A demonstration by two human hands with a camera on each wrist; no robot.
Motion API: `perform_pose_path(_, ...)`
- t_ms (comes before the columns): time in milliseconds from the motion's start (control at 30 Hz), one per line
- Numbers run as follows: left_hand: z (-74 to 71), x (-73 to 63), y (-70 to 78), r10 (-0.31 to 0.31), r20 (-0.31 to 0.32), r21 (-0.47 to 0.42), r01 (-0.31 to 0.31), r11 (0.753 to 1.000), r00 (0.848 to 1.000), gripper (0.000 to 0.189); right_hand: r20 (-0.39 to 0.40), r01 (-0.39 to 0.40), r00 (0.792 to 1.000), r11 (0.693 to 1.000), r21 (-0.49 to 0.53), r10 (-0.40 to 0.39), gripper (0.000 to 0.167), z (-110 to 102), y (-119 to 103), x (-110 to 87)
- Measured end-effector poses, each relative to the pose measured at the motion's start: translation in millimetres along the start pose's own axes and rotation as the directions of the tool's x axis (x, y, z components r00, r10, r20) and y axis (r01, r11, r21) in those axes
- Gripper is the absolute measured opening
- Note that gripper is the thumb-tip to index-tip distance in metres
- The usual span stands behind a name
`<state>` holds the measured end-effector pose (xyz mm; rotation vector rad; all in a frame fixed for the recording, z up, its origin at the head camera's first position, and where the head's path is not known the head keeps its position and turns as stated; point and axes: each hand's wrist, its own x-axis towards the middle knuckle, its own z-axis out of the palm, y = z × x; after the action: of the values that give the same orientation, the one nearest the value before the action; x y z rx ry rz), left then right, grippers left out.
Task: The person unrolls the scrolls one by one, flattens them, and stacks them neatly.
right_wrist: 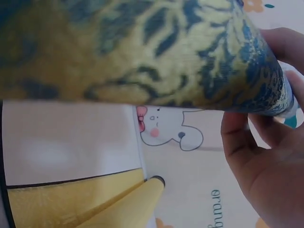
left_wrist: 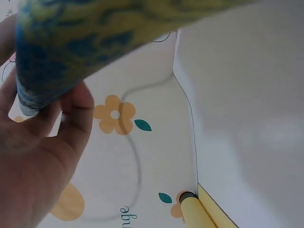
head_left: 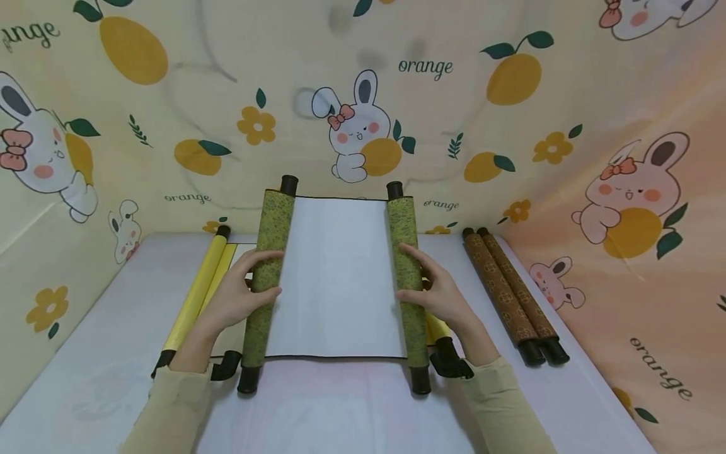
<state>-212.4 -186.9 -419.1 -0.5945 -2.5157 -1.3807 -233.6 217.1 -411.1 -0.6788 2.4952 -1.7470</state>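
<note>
A partly unrolled hanging scroll with green patterned rolls is held up in the head view, white paper (head_left: 337,277) stretched between its two ends. My left hand (head_left: 235,290) grips the left roll (head_left: 272,227), thumb in front and fingers round the outer side. On the other side my right hand (head_left: 445,296) holds the right roll (head_left: 403,230) in the same way. Black knobs cap the ends of both rolls. Each wrist view shows a patterned roll (left_wrist: 66,52) close up, with the left hand (left_wrist: 42,156) or right hand (right_wrist: 266,161) curled round its far end.
Below and behind the held scroll lies a yellow scroll (head_left: 193,296), partly unrolled and mostly covered. Two brown patterned rolls (head_left: 505,290) lie side by side at the table's right. A printed cloth (head_left: 351,38) with rabbits and oranges rises behind the white table (head_left: 334,410).
</note>
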Motion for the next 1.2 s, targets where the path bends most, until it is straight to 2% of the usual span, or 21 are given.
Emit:
perform_pose_path(200,-4.3,-1.3,-1.6,-0.005,0.011,-0.002,0.005,1.0,1.0,0.067,0.001,0.016,1.0,1.0,0.004,-0.016,0.087,-4,1,-1.1)
perform_pose_path(367,-10.4,-3.6,-1.6,-0.01,-0.014,-0.005,0.01,1.0,1.0,0.066,0.001,-0.011,1.0,1.0,-0.001,0.011,0.082,-6,4,-3.2)
perform_pose_path(600,-20.8,-5.0,0.2,-0.032,-0.016,-0.055,0.031,0.998,0.999,0.065,-0.007,-0.03,1.0,0.999,0.024,0.03,0.086,-8,2,-3.3)
perform_pose_path(767,-23.8,-3.3,-2.5,-0.024,-0.018,-0.015,0.024,1.0,1.0,0.062,0.001,-0.042,0.999,0.999,0.011,0.042,0.089,-10,1,-1.5)
perform_pose_path(1033,-30.2,-6.1,0.1,-0.086,0.002,0.038,0.086,0.996,0.996,0.06,0.005,-0.008,1.0,1.0,-0.026,0.008,0.091,-13,2,-2.5)
perform_pose_path(1200,-34.4,-8.2,2.4,-0.094,0.006,0.054,0.093,0.994,0.996,0.059,0.001,0.004,1.0,1.0,-0.023,-0.004,0.093,-17,2,-3.4)
